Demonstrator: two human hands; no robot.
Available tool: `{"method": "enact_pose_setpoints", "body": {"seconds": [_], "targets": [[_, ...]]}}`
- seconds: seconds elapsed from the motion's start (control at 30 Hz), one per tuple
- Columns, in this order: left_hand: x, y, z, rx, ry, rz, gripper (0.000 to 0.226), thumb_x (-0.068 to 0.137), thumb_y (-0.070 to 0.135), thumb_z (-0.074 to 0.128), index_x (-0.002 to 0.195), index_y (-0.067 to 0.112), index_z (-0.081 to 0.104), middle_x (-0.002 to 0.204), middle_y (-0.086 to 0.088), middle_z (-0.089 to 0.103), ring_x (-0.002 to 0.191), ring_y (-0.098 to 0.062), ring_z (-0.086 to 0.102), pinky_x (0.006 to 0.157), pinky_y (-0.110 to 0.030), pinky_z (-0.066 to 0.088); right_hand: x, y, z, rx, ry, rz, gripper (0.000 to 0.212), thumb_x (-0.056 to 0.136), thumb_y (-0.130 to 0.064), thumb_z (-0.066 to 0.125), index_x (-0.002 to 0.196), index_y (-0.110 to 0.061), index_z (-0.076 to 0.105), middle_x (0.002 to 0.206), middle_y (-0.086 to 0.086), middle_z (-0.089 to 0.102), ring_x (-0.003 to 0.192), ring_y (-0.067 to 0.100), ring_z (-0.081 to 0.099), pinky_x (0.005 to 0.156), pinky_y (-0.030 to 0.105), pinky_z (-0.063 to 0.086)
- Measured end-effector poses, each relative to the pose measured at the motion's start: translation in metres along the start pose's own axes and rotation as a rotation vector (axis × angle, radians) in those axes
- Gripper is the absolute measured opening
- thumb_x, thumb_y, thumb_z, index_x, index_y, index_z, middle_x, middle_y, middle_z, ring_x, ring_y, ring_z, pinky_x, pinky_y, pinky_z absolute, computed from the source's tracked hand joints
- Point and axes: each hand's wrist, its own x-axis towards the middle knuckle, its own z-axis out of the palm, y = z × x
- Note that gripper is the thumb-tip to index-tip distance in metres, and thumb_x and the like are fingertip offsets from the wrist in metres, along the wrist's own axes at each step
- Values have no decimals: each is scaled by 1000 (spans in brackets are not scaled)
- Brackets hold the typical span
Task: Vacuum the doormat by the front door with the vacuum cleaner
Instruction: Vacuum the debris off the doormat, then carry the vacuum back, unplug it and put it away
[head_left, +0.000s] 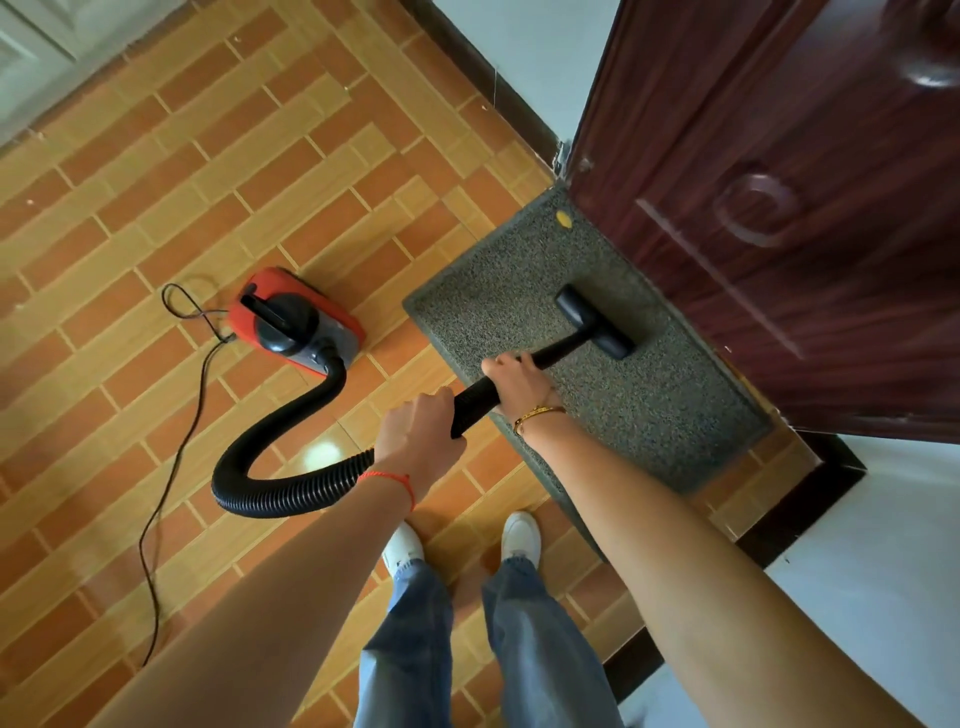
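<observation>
A: Where is the mat?
B: The grey mat (597, 343) lies flat on the tiled floor (156, 208), with its far edge right against the dark red door (779, 208). A small yellow spot (563, 219) shows near its far corner.
A: And the vacuum?
B: The red body (296, 325) sits on the floor to the left of the mat, well apart from it. Its ribbed hose (275, 457) loops down and round to the wand (524, 371), and a thin cord (171, 452) trails off to the left.
A: What about the hands?
B: Both hold the wand. The left hand (418, 431) has its fingers wrapped round the lower end, where the hose joins. The right hand (519, 384) grips it just ahead, over the mat's near edge.
A: The nozzle?
B: The black nozzle (595, 322) rests on the mat, near the middle, close to the door.
A: Anything else?
B: White shoes (521, 535) stand on the floor just beside the mat.
</observation>
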Motion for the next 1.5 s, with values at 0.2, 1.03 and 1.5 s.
{"method": "enact_pose_setpoints", "body": {"seconds": [0.2,1.03,1.5], "targets": [[-27,-60,-7,50,14,21,24,88,25,55,109,14,51,73,3,46,65,-20,49,54,-28,35,-2,-64,8,36,8,-11,28,89,-6,59,116,-9,52,116,11,57,120,38,48,83,47,55],[-95,-176,-95,221,348,376,19,85,27,59,102,21,57,97,3,63,93,-20,59,81,-30,41,-77,-183,-51,265,171,174,19,83,-30,67,93,-18,56,90,3,67,85,24,66,62,27,43],[-89,-230,-171,-130,455,170,43,81,7,63,121,18,54,113,-2,59,107,-28,53,91,-42,43,-76,-217,-123,370,332,263,21,80,-31,69,95,-17,61,89,3,69,85,23,67,63,31,54]]}}
